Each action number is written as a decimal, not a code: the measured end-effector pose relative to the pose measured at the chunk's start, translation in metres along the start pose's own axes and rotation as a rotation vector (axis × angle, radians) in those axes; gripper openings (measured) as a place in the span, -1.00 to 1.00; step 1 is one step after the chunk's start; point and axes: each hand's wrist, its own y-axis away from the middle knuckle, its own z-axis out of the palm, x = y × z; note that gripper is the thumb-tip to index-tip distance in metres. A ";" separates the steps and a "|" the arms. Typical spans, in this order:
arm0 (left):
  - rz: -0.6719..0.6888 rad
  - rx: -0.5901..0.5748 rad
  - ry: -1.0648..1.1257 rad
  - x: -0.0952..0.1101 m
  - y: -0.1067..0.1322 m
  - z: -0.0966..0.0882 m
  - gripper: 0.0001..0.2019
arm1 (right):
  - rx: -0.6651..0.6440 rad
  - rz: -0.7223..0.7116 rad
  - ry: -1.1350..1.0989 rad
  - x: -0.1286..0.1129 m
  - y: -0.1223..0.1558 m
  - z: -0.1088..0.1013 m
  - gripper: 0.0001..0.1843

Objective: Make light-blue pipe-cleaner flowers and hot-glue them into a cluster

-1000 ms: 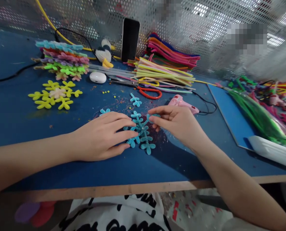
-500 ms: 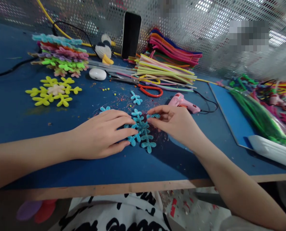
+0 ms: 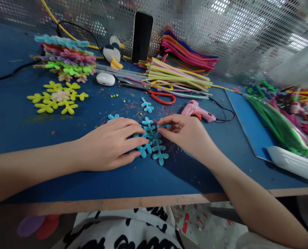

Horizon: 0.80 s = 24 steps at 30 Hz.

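A blue pipe-cleaner snowflake (image 3: 154, 138) lies on the table, its left side partly under my left hand (image 3: 120, 143). That hand rests palm down with its fingers apart and fingertips on the snowflake's arms. Between thumb and fingers, my right hand (image 3: 181, 129) pinches a small blue pipe-cleaner branch (image 3: 166, 126) at the snowflake's upper right. Whether the branch touches the snowflake's centre, I cannot tell. A loose blue branch (image 3: 147, 105) lies just beyond, and another blue piece (image 3: 113, 117) shows behind my left hand.
A pink glue gun (image 3: 198, 110) lies beyond my right hand. Red-handled scissors (image 3: 163, 98) and bundled pipe cleaners (image 3: 178, 74) are at the back. Left stand a yellow snowflake (image 3: 50, 106) and a snowflake stack (image 3: 66, 57). A phone (image 3: 142, 38) leans on the mesh.
My right hand has shifted slightly left with the blue branch, closer to the snowflake's centre. My left hand stays in place.
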 end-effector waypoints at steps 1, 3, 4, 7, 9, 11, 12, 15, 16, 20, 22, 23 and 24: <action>-0.002 0.004 0.008 0.000 0.000 0.000 -0.69 | 0.001 -0.005 0.003 0.001 0.000 0.000 -0.85; -0.003 0.009 0.015 -0.001 0.001 0.000 -0.69 | 0.004 -0.020 0.017 0.002 0.001 0.001 -0.85; 0.001 0.012 0.013 -0.001 0.001 0.000 -0.69 | 0.005 -0.027 0.026 0.003 0.001 0.001 -0.85; 0.016 0.021 -0.003 -0.001 0.000 0.001 -0.70 | 0.011 -0.046 0.048 0.003 0.001 0.001 -0.86; 0.021 0.021 -0.007 -0.001 0.000 0.002 -0.70 | 0.011 -0.042 0.060 0.002 0.002 0.001 -0.86; 0.016 0.019 -0.008 -0.001 0.000 0.002 -0.70 | 0.008 -0.020 0.088 -0.002 0.002 0.000 -0.87; 0.012 0.018 -0.009 -0.001 0.000 0.002 -0.70 | 0.008 -0.010 0.109 -0.003 0.003 0.000 -0.88; -0.002 0.016 -0.010 -0.001 0.000 0.002 -0.67 | 0.021 -0.018 0.169 -0.008 0.004 0.000 -0.90; -0.010 0.011 -0.011 -0.001 0.000 0.003 -0.65 | 0.029 -0.034 0.182 -0.008 0.004 0.000 -0.91; -0.061 -0.036 -0.021 0.000 0.001 0.004 -0.53 | 0.051 -0.086 0.207 -0.006 0.004 0.002 -0.95; -0.078 -0.049 -0.020 -0.001 0.001 0.005 -0.51 | 0.059 -0.097 0.207 -0.004 0.004 0.003 -0.95; -0.082 -0.051 -0.018 -0.001 0.001 0.005 -0.51 | 0.062 -0.098 0.202 -0.004 0.004 0.004 -0.95; -0.084 -0.050 -0.015 -0.001 0.001 0.005 -0.50 | 0.065 -0.098 0.193 -0.003 0.004 0.004 -0.93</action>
